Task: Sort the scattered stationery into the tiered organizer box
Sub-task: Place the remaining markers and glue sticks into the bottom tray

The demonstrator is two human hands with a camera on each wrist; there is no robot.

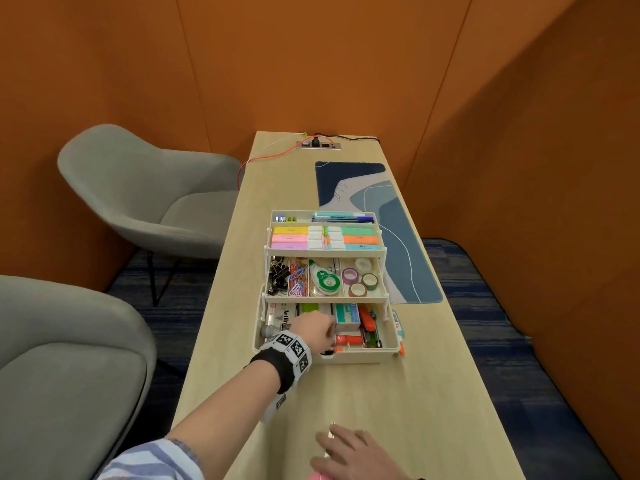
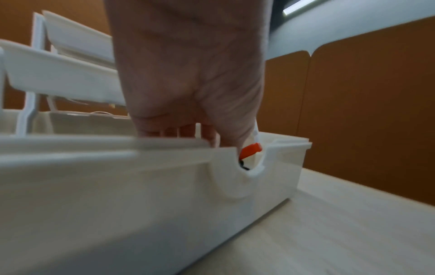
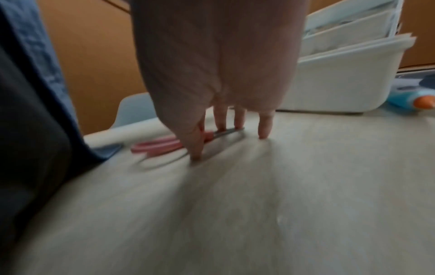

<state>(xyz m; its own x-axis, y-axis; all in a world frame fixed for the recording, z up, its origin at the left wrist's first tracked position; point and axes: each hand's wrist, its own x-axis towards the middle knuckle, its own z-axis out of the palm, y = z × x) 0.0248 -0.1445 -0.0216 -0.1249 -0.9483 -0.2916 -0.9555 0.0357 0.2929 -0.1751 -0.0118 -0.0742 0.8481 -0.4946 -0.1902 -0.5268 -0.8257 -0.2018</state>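
Orange-walled booth: left hand (image 1: 317,329) is curled in the organizer box (image 1: 360,355); right hand (image 3: 219,78), fingers spread, should pinch the pink scissors (image 3: 162,145) by the blades.

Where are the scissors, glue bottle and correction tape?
scissors (image 3: 160,144): right wrist view, on the pink handle.
glue bottle (image 3: 403,99): right wrist view, on the blue body.
correction tape (image 1: 325,280): head view, on the green wheel.

Even, soft overhead light fills the head view, which bows outward at its edges, the orange walls (image 1: 311,64) curving. A ceiling light strip (image 2: 303,7) glares in the left wrist view. The right wrist view is smeared, the right hand (image 3: 219,74) shadowing the table (image 3: 282,204).
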